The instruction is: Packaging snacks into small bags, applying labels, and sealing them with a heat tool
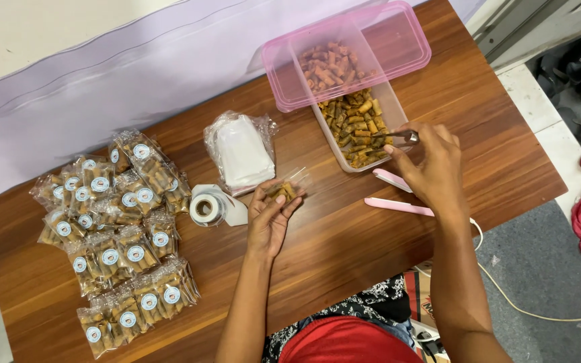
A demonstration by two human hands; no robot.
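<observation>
While the left hand (272, 214) cups a small clear pouch (286, 189) mouth-up for filling, the right hand (432, 168) pinches metal tongs (405, 137) at two o'clock, over the snack container (393, 111), closed on them.

Both forearms were left bare, with no sleeves, rings or watch seen. A red garment (344, 343) was worn over black-and-white patterned cloth (364, 310).
</observation>
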